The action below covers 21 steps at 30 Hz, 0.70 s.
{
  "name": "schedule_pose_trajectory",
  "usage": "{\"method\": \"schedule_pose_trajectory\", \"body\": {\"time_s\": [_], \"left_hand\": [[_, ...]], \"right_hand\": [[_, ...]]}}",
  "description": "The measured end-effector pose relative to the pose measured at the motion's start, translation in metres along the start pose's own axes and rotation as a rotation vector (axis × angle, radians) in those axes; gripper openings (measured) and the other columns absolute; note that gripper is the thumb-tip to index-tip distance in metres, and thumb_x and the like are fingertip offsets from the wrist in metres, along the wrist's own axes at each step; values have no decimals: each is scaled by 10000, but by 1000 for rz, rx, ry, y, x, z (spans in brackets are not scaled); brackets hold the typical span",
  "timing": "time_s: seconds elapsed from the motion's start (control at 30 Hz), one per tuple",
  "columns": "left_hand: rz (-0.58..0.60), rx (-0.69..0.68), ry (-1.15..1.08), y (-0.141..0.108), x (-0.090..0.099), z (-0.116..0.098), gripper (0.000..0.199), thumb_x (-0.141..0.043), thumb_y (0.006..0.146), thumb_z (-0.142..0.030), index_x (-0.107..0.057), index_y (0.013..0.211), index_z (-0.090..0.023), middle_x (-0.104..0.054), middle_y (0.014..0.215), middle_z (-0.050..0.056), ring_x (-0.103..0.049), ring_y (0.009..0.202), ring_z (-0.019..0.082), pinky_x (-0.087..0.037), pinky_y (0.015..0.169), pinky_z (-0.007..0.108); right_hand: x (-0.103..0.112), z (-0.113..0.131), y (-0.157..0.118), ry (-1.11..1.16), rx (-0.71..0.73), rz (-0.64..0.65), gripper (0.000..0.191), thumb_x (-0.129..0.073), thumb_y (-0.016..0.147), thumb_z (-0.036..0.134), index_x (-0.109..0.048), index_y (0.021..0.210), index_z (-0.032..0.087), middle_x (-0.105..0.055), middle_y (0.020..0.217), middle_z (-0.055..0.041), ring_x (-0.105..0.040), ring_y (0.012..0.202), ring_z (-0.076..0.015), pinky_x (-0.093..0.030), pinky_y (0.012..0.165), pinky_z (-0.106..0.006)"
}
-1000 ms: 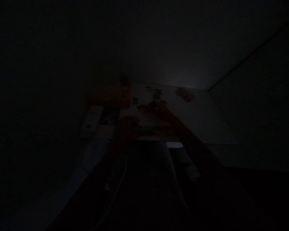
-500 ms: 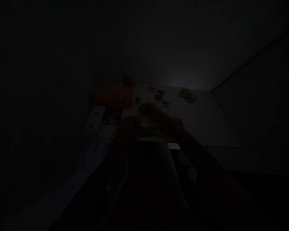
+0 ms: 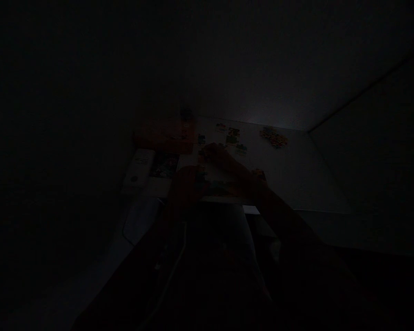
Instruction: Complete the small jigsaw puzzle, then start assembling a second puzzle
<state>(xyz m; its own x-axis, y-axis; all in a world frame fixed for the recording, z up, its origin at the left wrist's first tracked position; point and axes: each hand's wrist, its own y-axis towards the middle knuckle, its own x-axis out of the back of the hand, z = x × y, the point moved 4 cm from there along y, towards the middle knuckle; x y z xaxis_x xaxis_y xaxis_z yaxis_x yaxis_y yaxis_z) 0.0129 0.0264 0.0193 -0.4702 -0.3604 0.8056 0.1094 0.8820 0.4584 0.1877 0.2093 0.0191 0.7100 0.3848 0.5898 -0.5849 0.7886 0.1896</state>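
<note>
The picture is very dark. My right hand (image 3: 218, 154) is over the white table with its fingers pinched on a small jigsaw puzzle piece (image 3: 202, 155), whose picture is hard to make out. Near the front edge, my left hand (image 3: 185, 181) rests beside the left side of a partly joined jigsaw puzzle (image 3: 219, 187); its fingers are too dark to read. Several loose pieces lie beyond my right hand, among them a green one (image 3: 232, 139) and a bluish one (image 3: 201, 139).
A heap of puzzle pieces (image 3: 274, 137) lies at the back right of the table (image 3: 296, 174). On the left are an orange-red object (image 3: 162, 138), a white box (image 3: 140, 168) and a dark printed picture (image 3: 164, 165). A wall rises behind the table.
The view has shifted slightly, so the table's things appear a little further right. My right hand has moved slightly, still pinching near the same spot. My left hand stays beside the joined pieces.
</note>
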Motion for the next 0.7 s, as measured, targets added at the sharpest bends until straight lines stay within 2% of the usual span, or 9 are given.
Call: {"method": "schedule_pose_trajectory", "body": {"time_s": [0.13,0.3,0.4,0.53,0.7], "left_hand": [[-3,21,-32,0,0,-1,607,-688,1116,-595,-624,1566,-192,-762,1472,208,-727,1387,410,-609,1212,596],[-16,38,-36,-2,0,-1,624,-751,1090,-588,-629,1548,-182,-759,1461,216,-735,1386,411,-610,1216,579],[-11,69,-84,-2,1,0,578,-764,1096,-541,-621,1540,-200,-756,1439,191,-763,1314,373,-640,1155,537],[18,72,-147,0,3,1,603,-818,1066,-522,-599,1531,-206,-734,1460,179,-764,1297,354,-652,1118,521],[18,58,-224,3,3,7,631,-834,1057,-504,-567,1555,-223,-719,1471,169,-752,1345,346,-646,1133,516]], "right_hand": [[12,-12,9,-5,-21,-44,406,-503,1131,668,-631,1163,284,-759,1093,-84,-689,967,-262,-590,953,-447],[29,-20,22,-14,-54,-126,398,-558,1091,668,-634,1124,279,-773,1046,-69,-700,977,-261,-589,953,-438],[26,-18,22,7,-40,-85,352,-650,1044,608,-677,1129,267,-818,1099,-87,-733,1019,-268,-601,977,-439],[16,-14,13,-6,-16,35,343,-718,1029,554,-753,1208,264,-845,1136,-93,-762,1026,-264,-616,956,-423],[21,-13,0,56,-66,87,405,-771,1004,605,-795,1229,269,-851,1132,-99,-785,1026,-282,-639,925,-438]]}}
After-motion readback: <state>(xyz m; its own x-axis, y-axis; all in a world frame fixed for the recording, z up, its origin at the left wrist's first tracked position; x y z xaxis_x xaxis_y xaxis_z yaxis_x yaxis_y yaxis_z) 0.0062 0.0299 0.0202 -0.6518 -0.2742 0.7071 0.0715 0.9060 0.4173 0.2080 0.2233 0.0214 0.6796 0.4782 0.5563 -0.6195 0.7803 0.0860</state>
